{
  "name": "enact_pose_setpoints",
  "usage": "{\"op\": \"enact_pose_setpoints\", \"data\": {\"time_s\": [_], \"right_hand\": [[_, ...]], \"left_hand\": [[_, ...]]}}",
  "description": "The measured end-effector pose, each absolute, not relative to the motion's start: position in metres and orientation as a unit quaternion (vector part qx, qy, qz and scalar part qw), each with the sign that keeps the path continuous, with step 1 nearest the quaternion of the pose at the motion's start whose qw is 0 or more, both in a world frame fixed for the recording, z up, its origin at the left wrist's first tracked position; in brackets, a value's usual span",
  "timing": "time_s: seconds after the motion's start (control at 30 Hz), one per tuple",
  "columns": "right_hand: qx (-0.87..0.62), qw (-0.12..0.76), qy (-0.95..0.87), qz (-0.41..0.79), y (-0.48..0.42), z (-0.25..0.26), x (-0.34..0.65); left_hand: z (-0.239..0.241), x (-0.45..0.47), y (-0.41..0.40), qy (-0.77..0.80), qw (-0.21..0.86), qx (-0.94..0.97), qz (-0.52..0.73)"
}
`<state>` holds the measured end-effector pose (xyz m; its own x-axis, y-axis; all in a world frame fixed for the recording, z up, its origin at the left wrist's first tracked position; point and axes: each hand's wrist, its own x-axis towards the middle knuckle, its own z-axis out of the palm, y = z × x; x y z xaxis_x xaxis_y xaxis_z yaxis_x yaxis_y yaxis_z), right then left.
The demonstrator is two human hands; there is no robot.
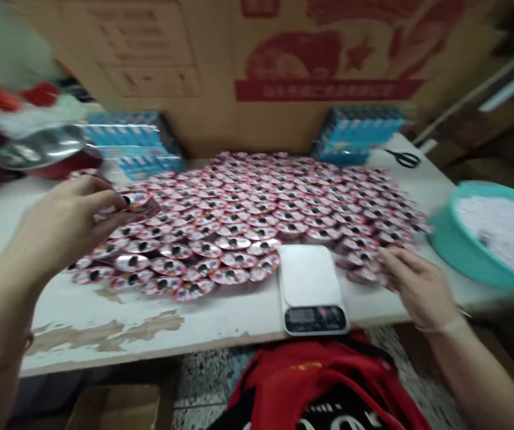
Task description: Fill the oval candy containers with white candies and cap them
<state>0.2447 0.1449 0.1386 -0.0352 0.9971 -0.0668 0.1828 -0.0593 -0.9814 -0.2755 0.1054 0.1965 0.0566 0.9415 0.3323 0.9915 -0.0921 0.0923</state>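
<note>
Many small pink-and-red patterned pouches (234, 230), each with an oval top and a dark spot in its middle, stand packed together on the white table. At the left of the group, my left hand (80, 212) is closed in a pinch on one small pouch (142, 206), held just above the others. My right hand (413, 280) is at the front right edge of the group, its fingertips closed on a pouch (371, 275) there. Between my hands, at the front edge, lies a white digital kitchen scale (311, 280) with a dark display.
A teal basin (467, 239) of white powder stands at the right. Black scissors (403, 157) lie behind it. Blue boxes (350, 134) and more blue packs (126, 140) flank a large cardboard carton (212, 119). A metal bowl (42, 146) is at the left.
</note>
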Motion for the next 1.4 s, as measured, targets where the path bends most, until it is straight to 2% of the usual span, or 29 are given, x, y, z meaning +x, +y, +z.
{"op": "enact_pose_setpoints", "data": {"time_s": [0.1,0.2,0.4,0.53,0.73,1.0,1.17,1.4], "right_hand": [[-0.570,0.425,-0.472,0.520,0.121,0.135,0.269],[-0.564,0.436,-0.452,0.536,0.110,0.129,0.276],[-0.562,0.453,-0.400,0.566,0.090,0.120,0.300],[-0.553,0.444,-0.376,0.597,0.086,0.113,0.305],[-0.536,0.411,-0.380,0.632,0.086,0.103,0.299],[-0.506,0.393,-0.394,0.659,0.095,0.096,0.287],[-0.479,0.401,-0.462,0.630,0.105,0.105,0.272],[-0.442,0.411,-0.571,0.557,0.124,0.120,0.241]], "left_hand": [[0.185,-0.160,0.107,-0.583,0.010,-0.783,-0.218],[0.159,-0.059,0.107,-0.530,-0.030,-0.817,-0.224],[0.116,0.039,0.117,-0.519,-0.039,-0.839,-0.160],[0.109,0.049,0.118,-0.532,-0.060,-0.832,-0.149],[0.103,0.022,0.078,-0.567,-0.097,-0.763,-0.295],[0.031,-0.010,-0.004,-0.695,-0.166,-0.638,-0.288],[0.004,-0.011,-0.008,-0.711,-0.122,-0.618,-0.312],[-0.004,-0.013,-0.010,-0.691,-0.092,-0.647,-0.309]]}}
